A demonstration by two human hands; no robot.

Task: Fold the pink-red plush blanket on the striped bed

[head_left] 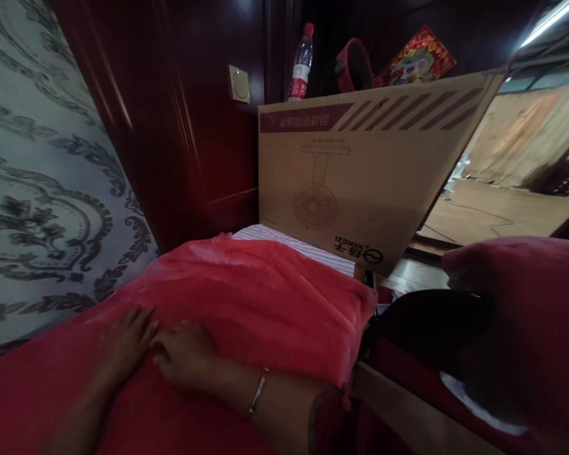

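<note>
Hands flat on red blanket [246, 297]: left hand [123, 341] and right hand [187, 357] side by side, fingers spread, palms down, gripping nothing. Bracelet [259, 390] on right wrist. Blanket covers bed near patterned wall [42, 189]; striped sheet [303, 243] shows beyond its far edge. We judge smoothing goes best pressing outward from centre, palms kept flat. Containers: cardboard box [360, 170] upright past bed, closed, contents unseen, fan drawing printed; bottle [302, 63] behind, capped, contents unclear.

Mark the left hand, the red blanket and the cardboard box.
left hand [123, 341], head view, back of the hand
red blanket [265, 297], head view, top surface
cardboard box [360, 170], head view, printed front face
</note>
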